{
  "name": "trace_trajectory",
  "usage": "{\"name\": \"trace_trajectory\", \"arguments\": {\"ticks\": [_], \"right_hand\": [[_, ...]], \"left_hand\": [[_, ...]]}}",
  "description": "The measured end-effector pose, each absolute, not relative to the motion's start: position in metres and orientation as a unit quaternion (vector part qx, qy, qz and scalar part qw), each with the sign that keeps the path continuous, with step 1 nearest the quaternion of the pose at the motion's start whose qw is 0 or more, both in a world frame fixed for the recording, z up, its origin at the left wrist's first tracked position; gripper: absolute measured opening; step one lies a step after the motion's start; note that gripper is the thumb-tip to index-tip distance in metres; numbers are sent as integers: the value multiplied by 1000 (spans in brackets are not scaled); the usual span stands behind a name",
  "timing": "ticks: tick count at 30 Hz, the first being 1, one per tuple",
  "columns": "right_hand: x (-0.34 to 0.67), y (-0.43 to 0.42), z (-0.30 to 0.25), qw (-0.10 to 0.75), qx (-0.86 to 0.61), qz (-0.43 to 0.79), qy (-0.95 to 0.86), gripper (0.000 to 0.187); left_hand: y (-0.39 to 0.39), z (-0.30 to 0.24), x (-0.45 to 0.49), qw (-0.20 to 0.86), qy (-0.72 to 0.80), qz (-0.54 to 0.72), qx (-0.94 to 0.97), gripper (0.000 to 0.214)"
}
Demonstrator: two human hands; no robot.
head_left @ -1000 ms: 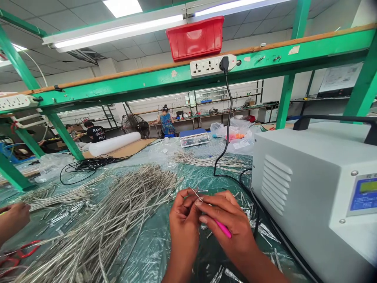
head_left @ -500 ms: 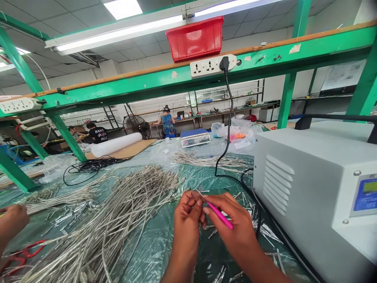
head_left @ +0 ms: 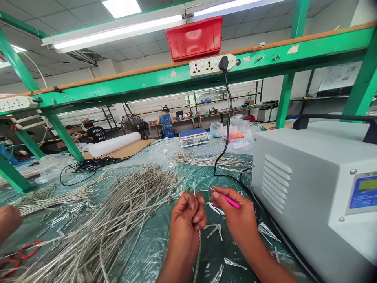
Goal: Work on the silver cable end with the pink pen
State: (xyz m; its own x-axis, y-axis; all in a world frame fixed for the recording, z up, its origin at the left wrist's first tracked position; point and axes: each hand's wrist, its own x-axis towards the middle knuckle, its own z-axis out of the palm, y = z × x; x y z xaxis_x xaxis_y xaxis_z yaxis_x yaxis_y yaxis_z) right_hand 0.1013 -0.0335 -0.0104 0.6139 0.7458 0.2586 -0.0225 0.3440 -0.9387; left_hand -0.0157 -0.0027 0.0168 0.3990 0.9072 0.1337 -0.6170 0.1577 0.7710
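My left hand (head_left: pixel 188 212) is closed on the end of a cable (head_left: pixel 198 251). A shiny strip, seemingly foil, sticks up above its fingertips, and the cable hangs down past the wrist. In my right hand (head_left: pixel 235 208) is a pink-handled pointed tool (head_left: pixel 231 201), its thin metal tip pointing up and left. The tip is apart from the left hand. A thin strand seems to run between the hands, too fine to make out. Left of my hands lies a large heap of clear-jacketed cables (head_left: pixel 118 212). Torn foil strips (head_left: pixel 216 232) lie below and between the hands.
On the right stands a grey machine (head_left: pixel 294 173) with a black power cord (head_left: pixel 226 125) nearby. Red-handled scissors (head_left: pixel 22 255) lie at lower left, near another person's hand (head_left: pixel 10 222). A scale (head_left: pixel 194 138) and more cables (head_left: pixel 209 159) are farther back.
My right hand has moved right with the pink tool, away from the left hand. The shiny strip and the hanging cable now show more clearly at my left hand.
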Motion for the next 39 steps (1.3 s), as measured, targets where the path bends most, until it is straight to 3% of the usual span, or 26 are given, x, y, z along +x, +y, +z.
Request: {"name": "trace_trajectory", "arguments": {"ticks": [3, 8, 10, 14, 18, 24, 33, 39], "right_hand": [[103, -34, -10, 773, -478, 263, -323, 36], [101, -39, -8, 766, -495, 217, -349, 37], [100, -39, -6, 753, -497, 218, -372, 35], [96, -39, -2, 760, -460, 272, -369, 31], [93, -39, 0, 773, -413, 350, -332, 37], [95, -39, -3, 773, -396, 323, -377, 25], [92, -41, 1, 788, -346, 367, -353, 27], [101, -37, 2, 811, -385, 309, -315, 28]], "left_hand": [[-4, 20, -16, 716, 198, 539, 398, 30], [-7, 21, -13, 693, 223, 523, 443, 67], [-8, 19, -11, 688, 232, 510, 461, 63], [-8, 13, -8, 656, 265, 504, 495, 32], [-11, 10, -6, 638, 285, 472, 537, 35], [-15, 8, -2, 638, 319, 476, 515, 34], [-11, 10, -3, 678, 307, 496, 448, 30], [-11, 13, -6, 700, 268, 422, 510, 31]]}}
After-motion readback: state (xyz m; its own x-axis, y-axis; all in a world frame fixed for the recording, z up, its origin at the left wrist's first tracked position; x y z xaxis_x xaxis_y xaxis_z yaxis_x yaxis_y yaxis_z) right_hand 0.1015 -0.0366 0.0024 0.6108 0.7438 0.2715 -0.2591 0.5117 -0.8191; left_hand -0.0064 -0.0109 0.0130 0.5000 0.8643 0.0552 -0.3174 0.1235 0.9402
